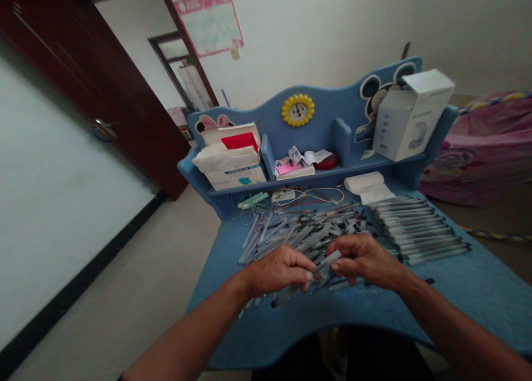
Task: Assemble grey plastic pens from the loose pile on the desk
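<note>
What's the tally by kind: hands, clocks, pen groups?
Hands: 2, left hand and right hand, both gripping one pen.
Clocks: 1, yellow clock.
Pen groups: 2, loose pile and neat row.
Total: 5.

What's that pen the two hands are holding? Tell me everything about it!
The pen is a slim, straight stick, pale grey and probably plastic, a bit blurred. It is tilted, with its upper end toward the right. The left hand pinches the lower end with thumb and fingertips, and the right hand pinches the upper end. It is held just above the blue desk, in front of a loose heap of pens. I can't tell if it has a cap or tip.
</note>
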A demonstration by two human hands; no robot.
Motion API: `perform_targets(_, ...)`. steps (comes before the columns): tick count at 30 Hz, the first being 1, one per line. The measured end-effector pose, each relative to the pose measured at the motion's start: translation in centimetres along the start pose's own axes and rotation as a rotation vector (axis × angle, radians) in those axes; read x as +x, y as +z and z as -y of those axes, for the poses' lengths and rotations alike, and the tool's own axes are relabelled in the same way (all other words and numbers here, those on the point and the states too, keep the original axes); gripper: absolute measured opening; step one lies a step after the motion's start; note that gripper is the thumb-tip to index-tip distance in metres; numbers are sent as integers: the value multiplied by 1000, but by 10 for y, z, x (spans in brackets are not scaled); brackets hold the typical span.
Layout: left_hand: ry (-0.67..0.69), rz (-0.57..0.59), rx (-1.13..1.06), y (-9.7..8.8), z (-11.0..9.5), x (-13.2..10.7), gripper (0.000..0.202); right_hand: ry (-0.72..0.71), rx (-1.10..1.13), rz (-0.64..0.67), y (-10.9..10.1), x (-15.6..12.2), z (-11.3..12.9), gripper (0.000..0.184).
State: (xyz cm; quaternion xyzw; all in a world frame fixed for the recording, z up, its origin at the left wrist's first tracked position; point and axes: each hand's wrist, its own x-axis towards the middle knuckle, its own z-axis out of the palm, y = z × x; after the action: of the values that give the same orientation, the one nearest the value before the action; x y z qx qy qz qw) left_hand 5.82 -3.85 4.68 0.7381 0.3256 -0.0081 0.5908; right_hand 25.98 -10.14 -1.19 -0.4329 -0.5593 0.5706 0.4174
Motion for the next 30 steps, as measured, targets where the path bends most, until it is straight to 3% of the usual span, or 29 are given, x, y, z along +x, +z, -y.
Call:
perform_targets(4,-68,34,-226,9,11,-1,19,15,-20,69,2,-2,-2,20)
perform_targets(13,-64,175,-449,20,31,6,21,50,-347,311,4,-5,12,8)
perform_targets(17,-132,227,-519,27,40,4,22,41,-426,434,4,-5,16,16)
perform_targets(22,-219,233,-571,38,51,-9,22,-59,-618,481,9,-17,15,22)
perform_targets(28,-247,249,-522,45,37,-35,27,-92,-701,521,31,-34,28,22)
perform_targets(30,-268,257,-508,44,31,-47,29,-107,-733,540,30,-41,31,22)
